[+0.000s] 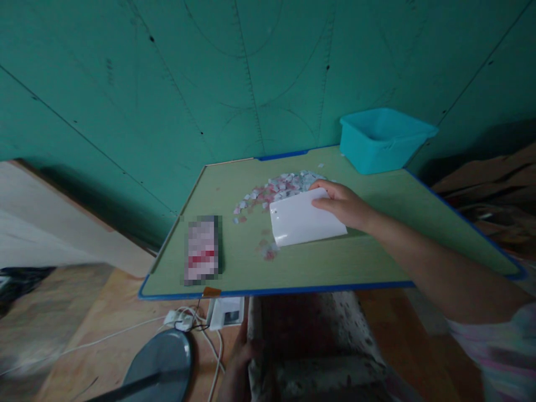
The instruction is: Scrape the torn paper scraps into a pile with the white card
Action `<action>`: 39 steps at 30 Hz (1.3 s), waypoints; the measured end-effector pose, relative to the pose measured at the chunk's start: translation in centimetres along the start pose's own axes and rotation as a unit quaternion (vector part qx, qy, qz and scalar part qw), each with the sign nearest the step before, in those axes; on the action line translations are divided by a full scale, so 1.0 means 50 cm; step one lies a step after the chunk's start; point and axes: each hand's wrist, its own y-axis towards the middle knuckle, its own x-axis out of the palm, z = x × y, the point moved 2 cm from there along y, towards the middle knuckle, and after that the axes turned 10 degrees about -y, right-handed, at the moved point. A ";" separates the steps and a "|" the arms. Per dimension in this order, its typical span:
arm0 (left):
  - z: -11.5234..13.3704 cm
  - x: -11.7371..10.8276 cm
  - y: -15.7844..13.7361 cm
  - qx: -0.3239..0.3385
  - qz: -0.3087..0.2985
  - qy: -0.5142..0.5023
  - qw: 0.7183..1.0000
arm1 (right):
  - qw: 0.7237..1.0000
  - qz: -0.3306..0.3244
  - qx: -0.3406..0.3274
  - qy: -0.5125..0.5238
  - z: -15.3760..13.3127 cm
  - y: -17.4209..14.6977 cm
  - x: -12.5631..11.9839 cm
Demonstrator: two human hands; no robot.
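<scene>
My right hand [341, 204] is closed on a stiff white sheet [307, 220], thumb on its upper face. The sheet is tilted over the tabletop, just in front of a spread pile of small white and pinkish pieces [288, 184]. A smaller cluster of pieces [269, 251] lies by the sheet's lower left corner. Below the table's front edge, my left hand [245, 352] is dim and partly blurred. Its fingers seem wrapped round the left edge of a speckled, sack-like thing [326, 371], which is open at the top with a dark inside.
The green tabletop [238, 268] has a blue edge and meets a green wall [167, 100]. A turquoise bin [383, 145] stands at the back right corner. A pixelated flat object [201, 251] lies at left. Below are a grey round base [161, 363], white cables [218, 346] and a white box [226, 312].
</scene>
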 end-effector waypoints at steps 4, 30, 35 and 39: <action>0.005 -0.004 0.010 -0.014 0.015 0.001 1.000 | 1.000 0.013 0.005 0.002 -0.002 -0.003 -0.013; -0.009 -0.017 0.017 -0.001 0.031 0.010 0.999 | 0.997 -0.056 0.016 0.057 -0.012 -0.014 -0.003; 0.009 -0.008 0.019 -0.063 -0.016 -0.014 0.998 | 0.998 -0.059 -0.002 0.013 -0.014 -0.015 0.000; 0.014 0.000 0.012 -0.048 -0.035 -0.010 0.998 | 0.999 -0.028 0.002 -0.037 -0.012 -0.012 -0.016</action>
